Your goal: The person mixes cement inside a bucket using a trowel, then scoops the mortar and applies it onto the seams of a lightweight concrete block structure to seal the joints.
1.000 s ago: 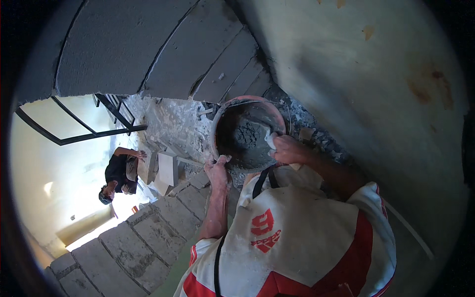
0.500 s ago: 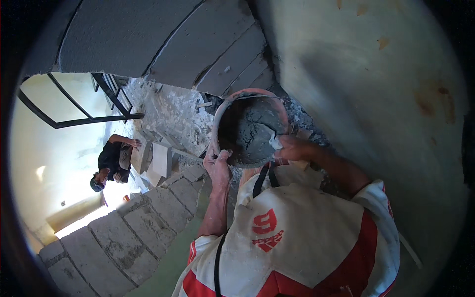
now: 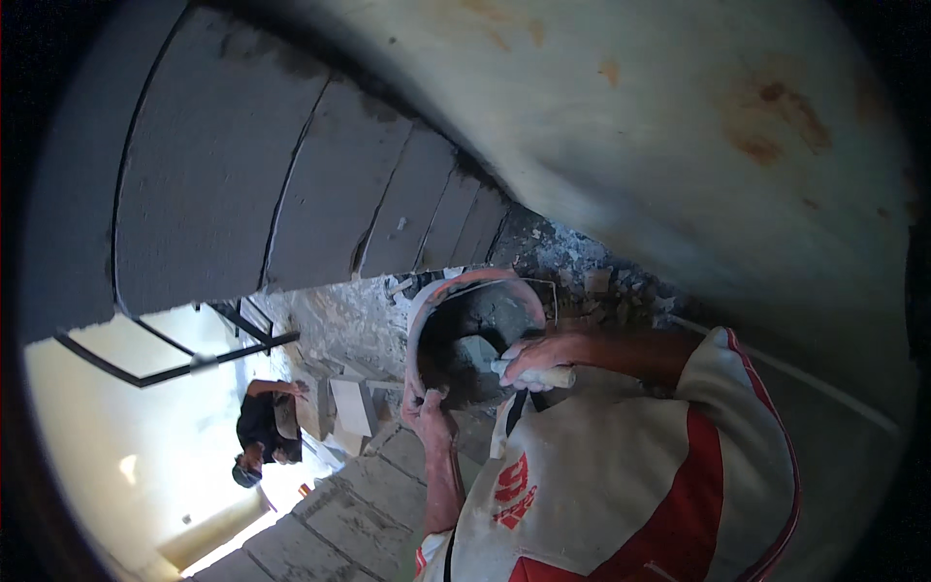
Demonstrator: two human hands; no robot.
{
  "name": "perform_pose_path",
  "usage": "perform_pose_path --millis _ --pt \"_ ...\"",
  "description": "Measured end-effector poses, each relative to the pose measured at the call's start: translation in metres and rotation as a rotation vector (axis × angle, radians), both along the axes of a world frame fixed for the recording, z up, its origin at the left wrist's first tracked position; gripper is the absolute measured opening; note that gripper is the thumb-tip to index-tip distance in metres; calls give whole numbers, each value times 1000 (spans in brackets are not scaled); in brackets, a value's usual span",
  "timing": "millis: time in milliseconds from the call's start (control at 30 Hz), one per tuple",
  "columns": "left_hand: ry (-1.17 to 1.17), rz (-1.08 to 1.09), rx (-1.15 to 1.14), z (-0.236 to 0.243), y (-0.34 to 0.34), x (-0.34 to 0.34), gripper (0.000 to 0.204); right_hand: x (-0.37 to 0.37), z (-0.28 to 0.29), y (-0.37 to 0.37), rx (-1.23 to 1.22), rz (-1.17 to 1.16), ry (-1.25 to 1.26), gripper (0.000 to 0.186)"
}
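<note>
A round bucket (image 3: 415, 335) with a pinkish rim and a thin wire handle stands tilted in front of my body. Wet grey mortar (image 3: 497, 312) lies inside it, partly in shadow. The fingers of my left hand (image 3: 427, 411) are closed over the bucket's near left rim. My right hand (image 3: 539, 359) reaches over the near right rim, wrapped around the pale handle of a trowel (image 3: 476, 352). The trowel's flat blade is inside the bucket at the mortar; whether it carries any mortar I cannot tell.
A grey block wall (image 3: 223, 184) rises ahead and left, meeting a stained plastered wall (image 3: 679, 145) on the right. Rubble (image 3: 606, 291) lies beyond the bucket. At left are a black metal frame (image 3: 213, 361), a pale block (image 3: 353, 405) and a co-worker (image 3: 267, 422) in dark clothes.
My right hand has moved left over the bucket, and the trowel's blade now shows inside it. My left hand stays on the rim. The whole view has shifted and turned.
</note>
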State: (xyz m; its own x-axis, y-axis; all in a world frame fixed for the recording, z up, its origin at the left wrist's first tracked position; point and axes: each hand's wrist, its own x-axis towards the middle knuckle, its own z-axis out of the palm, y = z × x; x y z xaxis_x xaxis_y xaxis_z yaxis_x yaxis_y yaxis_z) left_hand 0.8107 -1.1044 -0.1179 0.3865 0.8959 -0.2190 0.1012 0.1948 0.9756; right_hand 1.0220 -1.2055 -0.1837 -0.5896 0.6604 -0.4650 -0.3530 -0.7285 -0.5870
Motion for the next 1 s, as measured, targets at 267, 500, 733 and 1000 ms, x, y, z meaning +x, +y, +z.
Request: perform_pose_path --millis 267,500,733,1000 --pt "-10 154 -146 -11 2 1 35 3 2 -13 45 -170 340 23" --pt "-57 224 -262 -8 8 -2 35 17 9 -29 198 -330 435 39" --pt "-111 177 -295 -22 28 -16 41 29 54 -32 205 -556 473 38" --pt "-165 111 -427 -38 56 -36 45 17 99 -18 344 -1042 149 45"
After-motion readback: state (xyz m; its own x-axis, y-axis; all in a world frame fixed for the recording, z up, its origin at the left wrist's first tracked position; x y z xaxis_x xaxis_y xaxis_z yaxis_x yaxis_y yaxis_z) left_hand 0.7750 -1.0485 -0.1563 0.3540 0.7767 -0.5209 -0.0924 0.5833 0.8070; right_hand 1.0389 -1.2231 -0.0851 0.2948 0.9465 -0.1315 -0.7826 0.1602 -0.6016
